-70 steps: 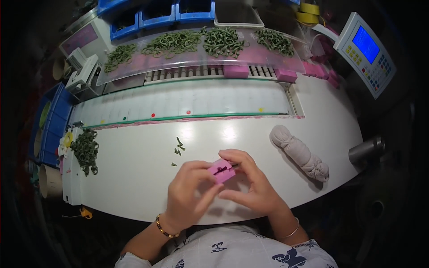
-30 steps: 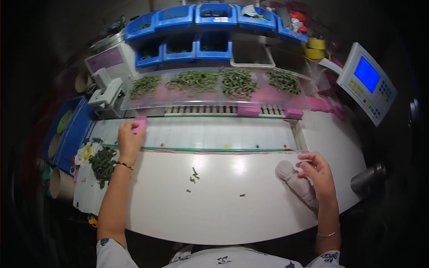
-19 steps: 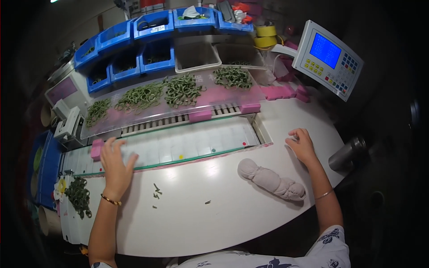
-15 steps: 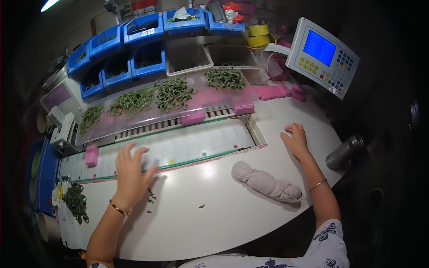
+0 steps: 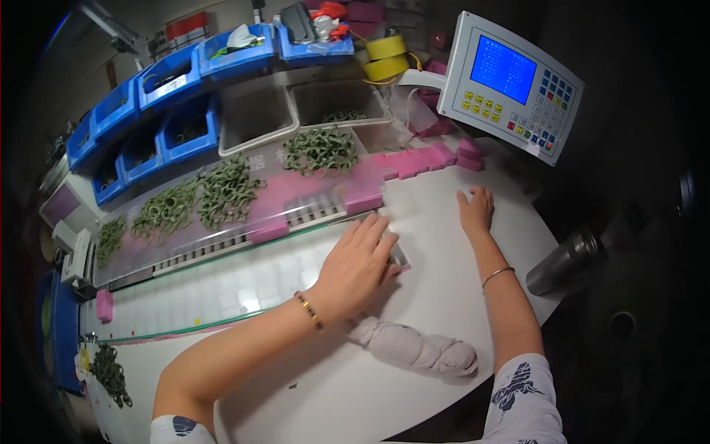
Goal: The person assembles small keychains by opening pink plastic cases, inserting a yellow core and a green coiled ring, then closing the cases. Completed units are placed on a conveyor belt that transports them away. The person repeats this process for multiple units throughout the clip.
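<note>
My left hand point(image 5: 356, 259) reaches across to the right end of the long white conveyor strip point(image 5: 244, 285), fingers stretched out and open, with nothing visible in it. Beneath its wrist lies one end of a rolled grey cloth bundle point(image 5: 414, 346), partly hidden by the hand. My right hand point(image 5: 477, 209) is low over the white table point(image 5: 436, 288), right of the conveyor, its fingers loosely spread and holding nothing I can see. Piles of green rings point(image 5: 229, 191) lie on a clear sheet point(image 5: 285, 185) behind the strip, over pink blocks point(image 5: 364, 201).
Blue bins point(image 5: 188, 133) and grey bins point(image 5: 255, 122) stand in rows at the back. A control panel point(image 5: 510, 85) with a blue screen is at upper right. A dark metal bottle point(image 5: 563, 260) stands by the right edge. More green rings point(image 5: 111, 374) lie at left.
My left hand has swung right, from the conveyor's left part to its right end. My right hand's fingers have loosened from a curl. The whole view has turned, shifting the scene leftward.
</note>
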A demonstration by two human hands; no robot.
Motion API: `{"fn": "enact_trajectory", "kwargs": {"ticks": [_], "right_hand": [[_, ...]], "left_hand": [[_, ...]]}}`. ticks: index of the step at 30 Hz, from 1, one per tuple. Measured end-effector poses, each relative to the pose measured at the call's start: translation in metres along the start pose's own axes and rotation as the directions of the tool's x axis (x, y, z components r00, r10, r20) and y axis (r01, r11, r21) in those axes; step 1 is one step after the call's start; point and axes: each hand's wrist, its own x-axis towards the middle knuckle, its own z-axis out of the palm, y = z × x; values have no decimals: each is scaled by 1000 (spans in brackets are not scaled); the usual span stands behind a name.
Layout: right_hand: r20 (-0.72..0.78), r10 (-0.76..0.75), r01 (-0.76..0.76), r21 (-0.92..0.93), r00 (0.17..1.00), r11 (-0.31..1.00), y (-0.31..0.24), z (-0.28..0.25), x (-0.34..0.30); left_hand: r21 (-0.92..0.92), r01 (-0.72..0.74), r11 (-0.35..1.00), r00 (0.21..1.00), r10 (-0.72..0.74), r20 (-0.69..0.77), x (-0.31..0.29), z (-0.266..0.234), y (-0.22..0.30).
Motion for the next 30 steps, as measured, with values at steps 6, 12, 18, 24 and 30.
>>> {"fn": "enact_trajectory", "kwargs": {"ticks": [6, 12, 18, 24, 30], "right_hand": [[-124, -2, 3, 4, 992, 1000, 18, 22, 40], [-259, -142, 154, 28, 955, 988, 43, 52, 83], [-279, -214, 175, -158, 936, 972, 42, 64, 118], [-8, -89, 90, 98, 996, 991, 18, 43, 133], [-302, -144, 131, -64, 942, 989, 17, 64, 148]], "left_hand": [[283, 24, 959, 983, -74, 169, 75, 60, -46], [437, 144, 888, 957, -237, 166, 66, 48, -74], [519, 262, 814, 959, -278, -50, 38, 33, -105], [344, 308, 887, 951, -297, -85, 61, 46, -89], [20, 550, 835, 830, -549, 98, 98, 74, -114]]}}
